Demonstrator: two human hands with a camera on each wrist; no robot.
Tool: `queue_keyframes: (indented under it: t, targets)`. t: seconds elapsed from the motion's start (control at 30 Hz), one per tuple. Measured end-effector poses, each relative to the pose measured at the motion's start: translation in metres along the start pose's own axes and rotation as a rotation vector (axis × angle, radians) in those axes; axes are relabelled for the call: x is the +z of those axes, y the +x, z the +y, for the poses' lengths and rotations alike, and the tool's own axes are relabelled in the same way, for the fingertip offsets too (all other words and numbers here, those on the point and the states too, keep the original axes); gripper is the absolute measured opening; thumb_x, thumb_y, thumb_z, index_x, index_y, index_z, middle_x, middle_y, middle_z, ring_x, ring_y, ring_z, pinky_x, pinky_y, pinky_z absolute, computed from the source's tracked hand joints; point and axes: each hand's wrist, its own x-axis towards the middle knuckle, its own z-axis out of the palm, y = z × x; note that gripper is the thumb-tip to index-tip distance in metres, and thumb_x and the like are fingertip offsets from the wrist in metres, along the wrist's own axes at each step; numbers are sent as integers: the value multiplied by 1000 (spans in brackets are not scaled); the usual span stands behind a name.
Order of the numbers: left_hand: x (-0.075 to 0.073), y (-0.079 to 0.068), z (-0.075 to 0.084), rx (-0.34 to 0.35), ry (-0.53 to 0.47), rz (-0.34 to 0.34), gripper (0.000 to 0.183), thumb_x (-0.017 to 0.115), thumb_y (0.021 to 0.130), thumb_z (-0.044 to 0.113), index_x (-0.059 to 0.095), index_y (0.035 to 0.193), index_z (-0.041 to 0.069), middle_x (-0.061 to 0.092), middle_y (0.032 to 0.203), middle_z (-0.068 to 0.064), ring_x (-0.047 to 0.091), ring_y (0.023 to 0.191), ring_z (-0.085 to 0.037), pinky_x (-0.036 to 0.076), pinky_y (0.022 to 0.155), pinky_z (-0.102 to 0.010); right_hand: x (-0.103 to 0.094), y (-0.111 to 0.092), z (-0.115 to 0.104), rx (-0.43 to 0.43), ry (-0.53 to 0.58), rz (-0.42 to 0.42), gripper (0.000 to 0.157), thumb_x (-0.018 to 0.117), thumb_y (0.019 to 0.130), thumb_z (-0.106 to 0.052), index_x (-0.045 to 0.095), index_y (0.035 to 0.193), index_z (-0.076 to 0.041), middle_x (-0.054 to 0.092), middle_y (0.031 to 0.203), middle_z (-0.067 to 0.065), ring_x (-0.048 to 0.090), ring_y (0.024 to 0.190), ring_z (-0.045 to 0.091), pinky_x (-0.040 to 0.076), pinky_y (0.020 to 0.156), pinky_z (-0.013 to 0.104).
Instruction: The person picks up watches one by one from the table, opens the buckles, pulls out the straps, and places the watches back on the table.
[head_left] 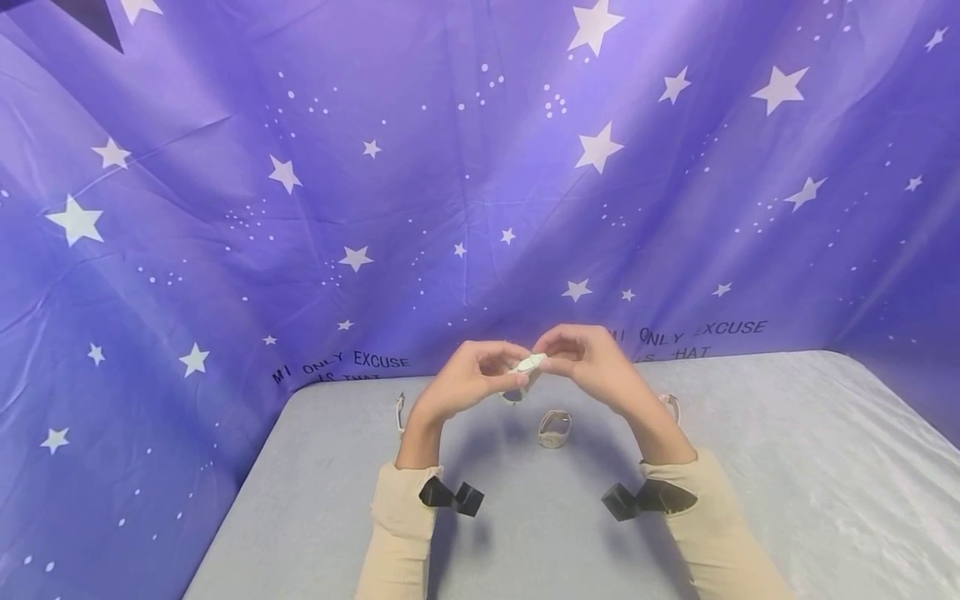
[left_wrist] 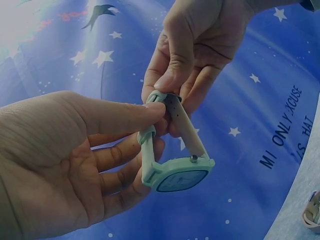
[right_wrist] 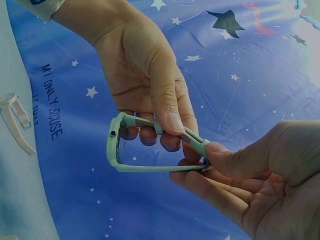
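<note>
Both hands hold a pale green wristwatch [left_wrist: 182,174] up above the table, its strap closed into a loop. With thumb and fingers, my left hand [head_left: 467,382] pinches the strap near a keeper band. My right hand [head_left: 592,367] pinches the strap at the buckle end, its thumb on the green band [right_wrist: 201,148]. The watch case hangs below the fingers in the left wrist view, dial facing outward with a small crown on its side. Part of the strap is hidden behind the fingertips.
A beige watch [head_left: 555,429] stands on the grey cloth-covered table [head_left: 540,550] below the hands. Another watch [head_left: 401,412] lies beyond the left wrist, and one more [head_left: 672,406] is partly hidden by the right wrist. A purple star-printed curtain [head_left: 465,167] hangs behind the table.
</note>
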Motion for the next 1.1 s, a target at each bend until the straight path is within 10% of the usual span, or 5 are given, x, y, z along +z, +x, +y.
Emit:
queue_keyframes:
  t: [1.1]
  targets:
    - [-1, -1, 2, 20, 5, 27, 21, 77, 90, 12, 76, 111, 8, 78, 93, -12, 74, 78, -32, 63, 73, -39, 4, 1, 1, -10, 78, -22, 15, 73, 89, -1, 71, 104, -2, 74, 107, 16, 73, 102, 30, 59, 96, 48]
